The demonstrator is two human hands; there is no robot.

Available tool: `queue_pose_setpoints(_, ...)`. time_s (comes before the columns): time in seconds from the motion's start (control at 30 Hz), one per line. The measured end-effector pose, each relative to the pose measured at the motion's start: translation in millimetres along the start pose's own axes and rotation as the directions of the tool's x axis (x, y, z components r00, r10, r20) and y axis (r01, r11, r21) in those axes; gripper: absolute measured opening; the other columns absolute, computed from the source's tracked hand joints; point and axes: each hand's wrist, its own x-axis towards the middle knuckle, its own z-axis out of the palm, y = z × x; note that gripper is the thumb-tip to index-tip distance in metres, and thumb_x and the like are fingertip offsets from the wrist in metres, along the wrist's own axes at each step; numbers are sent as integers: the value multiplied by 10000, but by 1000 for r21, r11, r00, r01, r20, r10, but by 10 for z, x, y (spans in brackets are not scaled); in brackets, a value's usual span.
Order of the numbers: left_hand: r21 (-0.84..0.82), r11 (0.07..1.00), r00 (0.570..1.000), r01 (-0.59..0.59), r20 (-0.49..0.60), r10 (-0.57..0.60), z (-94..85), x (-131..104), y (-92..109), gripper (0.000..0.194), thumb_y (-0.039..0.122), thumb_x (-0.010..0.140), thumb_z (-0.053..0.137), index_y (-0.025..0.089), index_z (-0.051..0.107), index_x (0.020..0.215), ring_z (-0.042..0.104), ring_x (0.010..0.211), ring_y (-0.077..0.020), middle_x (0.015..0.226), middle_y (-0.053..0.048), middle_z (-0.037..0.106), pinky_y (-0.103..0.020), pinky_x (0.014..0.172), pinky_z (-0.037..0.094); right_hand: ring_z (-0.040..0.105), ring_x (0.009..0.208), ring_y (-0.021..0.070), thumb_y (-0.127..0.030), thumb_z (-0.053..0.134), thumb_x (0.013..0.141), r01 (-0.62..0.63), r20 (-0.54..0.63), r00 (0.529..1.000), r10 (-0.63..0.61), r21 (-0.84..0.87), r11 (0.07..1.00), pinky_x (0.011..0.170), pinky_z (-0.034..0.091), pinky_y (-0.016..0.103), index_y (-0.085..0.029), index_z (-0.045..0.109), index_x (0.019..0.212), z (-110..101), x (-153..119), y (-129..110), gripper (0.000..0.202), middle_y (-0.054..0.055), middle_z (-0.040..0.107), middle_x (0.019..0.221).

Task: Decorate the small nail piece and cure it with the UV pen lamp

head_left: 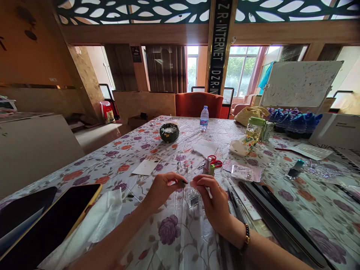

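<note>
My left hand (166, 187) is closed in a pinch on a small dark piece (184, 182), too tiny to name. Facing it, fingertips almost meeting, is my right hand (211, 195), its thumb and fingers pressed together; what they hold, if anything, I cannot make out. A beaded bracelet (247, 235) circles the right wrist. Under the hands, a small clear block (192, 198) stands on the flowered tablecloth (152, 228). Just beyond are a pink thread-like spool or bottle (207, 163), a small green-topped one (211, 170) and red-handled scissors (216, 162).
Left lie a yellow-cased phone (62, 221) and white tissue (98, 215). Ahead are a white card (146, 166), a dark woven basket (169, 132) and a water bottle (204, 119). Rightward are a clear case (242, 173), a green-lidded jar (254, 131) and a long black object (284, 221).
</note>
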Motion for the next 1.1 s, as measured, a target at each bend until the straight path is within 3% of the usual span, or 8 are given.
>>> queue_pose_setpoints(0.3,5,1000,1000,3,-5,-3,1,2,-13,125,255,642,589,170,648,712,559,671,-143,679,-22,624,-246,637,454,528,832,168,-133,392,863,30,-31,999,-29,9,1000,715,455,307,-203,477,920,-5,-16,8,123,61,528,924)
queue_pose_setpoints(0.53,9,1000,1000,-19,-21,19,-1,1,19,127,262,644,588,174,651,711,553,635,-128,670,-12,627,-229,612,443,533,817,157,-104,399,856,40,43,998,-40,-12,999,728,447,296,-204,488,924,-19,-11,-8,150,46,534,884)
queue_pose_setpoints(0.7,15,1000,999,5,-32,-4,0,-5,24,151,287,643,601,169,651,722,551,661,-132,693,-17,627,-232,636,438,535,852,166,-112,397,858,59,-18,998,-59,-11,998,734,459,308,-207,484,947,-15,-33,14,156,59,534,953)
queue_pose_setpoints(0.93,-21,1000,1000,-7,-27,7,-1,-4,31,121,270,643,610,170,650,700,560,688,-135,703,-16,627,-224,647,441,532,837,158,-85,408,846,49,36,998,-48,-36,998,742,441,291,-203,492,928,-14,-15,-4,166,47,535,906)
queue_pose_setpoints(1.1,-30,1000,1000,4,-31,-4,-4,-4,46,122,267,636,617,166,652,694,561,685,-135,693,-17,627,-227,654,448,533,832,164,-107,402,853,61,-22,998,-62,-16,998,727,452,302,-196,483,936,-18,-33,12,146,60,530,924)
